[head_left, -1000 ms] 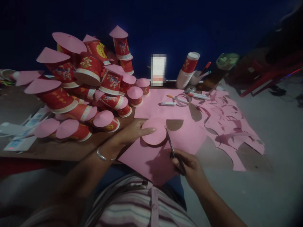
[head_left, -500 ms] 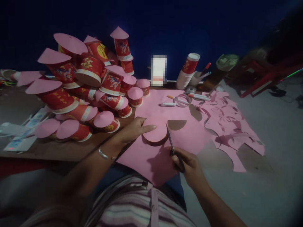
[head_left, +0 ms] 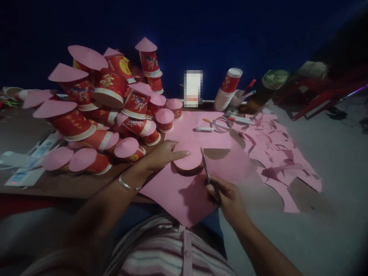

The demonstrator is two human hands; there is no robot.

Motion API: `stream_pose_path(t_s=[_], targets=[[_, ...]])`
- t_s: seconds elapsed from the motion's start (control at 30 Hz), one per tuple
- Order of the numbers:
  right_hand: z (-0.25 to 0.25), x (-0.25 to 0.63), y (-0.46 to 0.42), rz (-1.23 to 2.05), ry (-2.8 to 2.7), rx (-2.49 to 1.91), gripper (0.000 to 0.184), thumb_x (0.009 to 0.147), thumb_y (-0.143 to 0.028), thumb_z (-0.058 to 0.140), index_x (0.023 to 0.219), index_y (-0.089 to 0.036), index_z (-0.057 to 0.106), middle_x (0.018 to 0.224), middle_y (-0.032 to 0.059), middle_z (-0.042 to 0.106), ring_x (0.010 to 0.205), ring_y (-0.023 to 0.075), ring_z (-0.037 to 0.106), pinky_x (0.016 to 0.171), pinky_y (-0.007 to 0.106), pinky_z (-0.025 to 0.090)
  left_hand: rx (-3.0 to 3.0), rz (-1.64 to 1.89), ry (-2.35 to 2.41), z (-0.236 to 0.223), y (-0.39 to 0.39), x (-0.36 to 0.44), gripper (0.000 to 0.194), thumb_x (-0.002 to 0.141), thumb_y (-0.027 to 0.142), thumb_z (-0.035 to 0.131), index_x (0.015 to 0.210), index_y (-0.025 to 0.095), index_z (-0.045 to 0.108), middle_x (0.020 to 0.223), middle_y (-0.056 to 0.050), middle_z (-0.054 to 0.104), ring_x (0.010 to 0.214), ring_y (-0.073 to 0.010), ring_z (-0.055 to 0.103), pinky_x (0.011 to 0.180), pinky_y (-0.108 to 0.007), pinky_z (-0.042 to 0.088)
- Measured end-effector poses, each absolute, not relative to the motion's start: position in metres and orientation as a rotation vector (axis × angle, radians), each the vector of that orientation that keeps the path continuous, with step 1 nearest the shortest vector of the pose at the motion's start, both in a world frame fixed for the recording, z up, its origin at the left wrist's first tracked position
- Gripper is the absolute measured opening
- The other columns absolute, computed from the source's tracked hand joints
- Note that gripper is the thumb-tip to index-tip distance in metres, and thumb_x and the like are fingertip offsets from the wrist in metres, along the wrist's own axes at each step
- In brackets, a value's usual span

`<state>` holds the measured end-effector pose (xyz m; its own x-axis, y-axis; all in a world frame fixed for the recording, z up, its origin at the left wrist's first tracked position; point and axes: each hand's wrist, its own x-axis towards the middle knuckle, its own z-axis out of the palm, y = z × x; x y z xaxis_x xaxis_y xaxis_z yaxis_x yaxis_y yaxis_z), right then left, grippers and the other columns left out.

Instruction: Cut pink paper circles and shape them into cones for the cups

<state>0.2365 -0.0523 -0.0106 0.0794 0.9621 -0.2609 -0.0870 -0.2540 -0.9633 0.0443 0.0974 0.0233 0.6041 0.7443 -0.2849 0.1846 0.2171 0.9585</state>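
My left hand (head_left: 168, 154) pinches the left side of a round pink paper piece (head_left: 191, 159), thumb on top. My right hand (head_left: 222, 191) is closed on dark-handled scissors (head_left: 206, 165). Their blades point away from me, up along the right edge of the paper round. Beneath both hands spreads a pink paper sheet (head_left: 169, 191), with the hands' shadows on it. To the right of the blades a brownish half-round gap (head_left: 217, 153) shows in the pink paper. Whether the blades are parted is hard to make out.
Red paper cups (head_left: 74, 124) with pink cone tops are heaped at the left. Pink paper offcuts (head_left: 276, 142) lie at the right. A glue stick (head_left: 204, 129), a tape roll (head_left: 221, 124) and pens sit beyond the hands. Stacked cups (head_left: 228, 88) stand behind, with a power strip (head_left: 31, 165) far left.
The scissors' blades have shifted slightly against the paper round's right edge. My left hand keeps its hold. The whole view has moved a little, so objects appear slightly lower.
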Motion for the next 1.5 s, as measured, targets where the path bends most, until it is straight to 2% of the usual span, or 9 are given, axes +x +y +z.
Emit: stream_pose_path(t_s=[0.23, 0.4, 0.63, 0.77, 0.93, 1.1, 1.33, 1.5], targets=[[-0.012, 0.233, -0.029, 1.338, -0.929, -1.317, 0.041, 0.080, -0.050, 0.072, 0.100, -0.014, 0.073, 0.056, -0.0032, 0.053, 0.049, 0.0101, 0.044, 0.046, 0.023, 0.038, 1.314, 0.585, 0.918, 0.018, 0.117, 0.052, 0.039, 0.074, 0.043, 0.078, 0.095, 0.011, 0.073, 0.093, -0.009, 0.076, 0.085, -0.0215, 0.068, 0.077, -0.031, 0.052], [-0.006, 0.235, 0.001, 1.288, -1.007, -1.286, 0.037, 0.084, -0.048, 0.068, 0.098, -0.014, 0.070, 0.057, -0.0033, 0.052, 0.050, 0.0108, 0.044, 0.048, 0.024, 0.039, 1.171, 0.756, 0.829, 0.014, 0.128, 0.063, 0.047, 0.074, 0.043, 0.078, 0.108, 0.010, 0.069, 0.100, -0.011, 0.075, 0.090, -0.0228, 0.070, 0.086, -0.036, 0.052], [-0.008, 0.242, 0.036, 1.282, -1.140, -1.251, 0.036, 0.083, -0.049, 0.068, 0.068, -0.017, 0.062, 0.055, -0.0024, 0.053, 0.049, 0.0102, 0.045, 0.048, 0.024, 0.038, 1.028, 0.939, 0.838, -0.007, 0.138, 0.072, 0.046, 0.069, 0.035, 0.083, 0.106, 0.012, 0.068, 0.102, -0.010, 0.075, 0.091, -0.0242, 0.070, 0.090, -0.037, 0.052], [-0.021, 0.247, 0.040, 1.332, -1.133, -1.261, 0.035, 0.083, -0.050, 0.068, 0.071, -0.018, 0.062, 0.056, -0.0028, 0.053, 0.048, 0.0098, 0.045, 0.046, 0.024, 0.036, 0.911, 0.980, 0.790, -0.017, 0.140, 0.076, 0.045, 0.071, 0.034, 0.081, 0.109, 0.012, 0.069, 0.101, -0.011, 0.076, 0.092, -0.0252, 0.071, 0.093, -0.039, 0.052], [-0.024, 0.251, 0.040, 1.368, -1.118, -1.241, 0.034, 0.084, -0.048, 0.068, 0.070, -0.018, 0.061, 0.057, -0.0029, 0.053, 0.049, 0.0093, 0.044, 0.047, 0.024, 0.036, 0.899, 0.966, 0.796, -0.020, 0.142, 0.077, 0.044, 0.076, 0.036, 0.078, 0.111, 0.011, 0.070, 0.100, -0.012, 0.076, 0.092, -0.0266, 0.071, 0.088, -0.039, 0.054], [-0.022, 0.251, 0.040, 1.394, -1.089, -1.266, 0.034, 0.082, -0.050, 0.069, 0.076, -0.017, 0.064, 0.057, -0.0029, 0.053, 0.050, 0.0098, 0.044, 0.048, 0.024, 0.036, 0.945, 1.018, 0.823, -0.023, 0.144, 0.076, 0.041, 0.078, 0.037, 0.076, 0.110, 0.012, 0.070, 0.103, -0.011, 0.076, 0.099, -0.0257, 0.070, 0.091, -0.037, 0.052], [-0.023, 0.250, 0.039, 1.411, -1.089, -1.296, 0.037, 0.080, -0.052, 0.069, 0.071, -0.017, 0.062, 0.055, -0.0029, 0.052, 0.050, 0.0095, 0.043, 0.047, 0.024, 0.036, 1.003, 1.021, 0.874, -0.034, 0.146, 0.072, 0.037, 0.081, 0.035, 0.073, 0.110, 0.013, 0.070, 0.099, -0.008, 0.075, 0.093, -0.0230, 0.069, 0.087, -0.035, 0.053], [-0.021, 0.249, 0.040, 1.419, -1.087, -1.296, 0.036, 0.080, -0.052, 0.069, 0.074, -0.017, 0.064, 0.055, -0.0031, 0.052, 0.049, 0.0095, 0.042, 0.046, 0.024, 0.036, 1.053, 1.030, 0.851, -0.036, 0.147, 0.071, 0.037, 0.082, 0.033, 0.071, 0.114, 0.013, 0.069, 0.106, -0.009, 0.074, 0.094, -0.0230, 0.068, 0.086, -0.035, 0.053]])
